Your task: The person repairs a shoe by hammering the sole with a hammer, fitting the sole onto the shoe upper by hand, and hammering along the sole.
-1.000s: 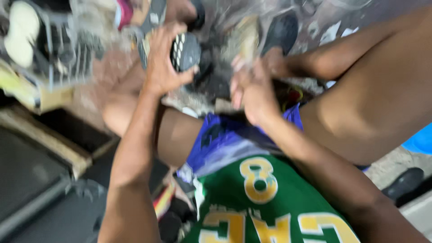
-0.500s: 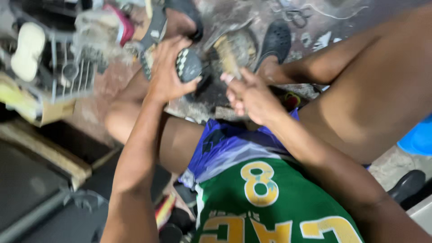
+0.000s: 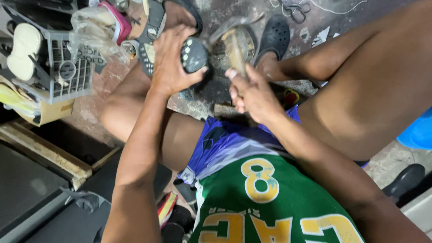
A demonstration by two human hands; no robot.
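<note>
My left hand (image 3: 171,63) grips a black shoe (image 3: 194,55) and holds it up with its studded sole facing me. My right hand (image 3: 252,92) is just right of it, pinching a thin yellowish stick-like tool (image 3: 236,50) that points up beside the shoe. The tool is blurred. Behind it sits a round open container (image 3: 227,42) on the stained floor. I am seated, with bare knees on both sides, and I wear a green and blue jersey.
A grey plastic basket (image 3: 67,72) holding soles and bags stands at the left, above wooden boards (image 3: 49,153). My foot in a black clog (image 3: 275,32) rests ahead, with scissors (image 3: 293,11) beyond. A blue object (image 3: 418,132) and a black shoe (image 3: 405,180) lie at the right.
The left hand keeps hold of the black shoe. The right hand has drawn apart from the shoe a little, and its tool now points up next to it.
</note>
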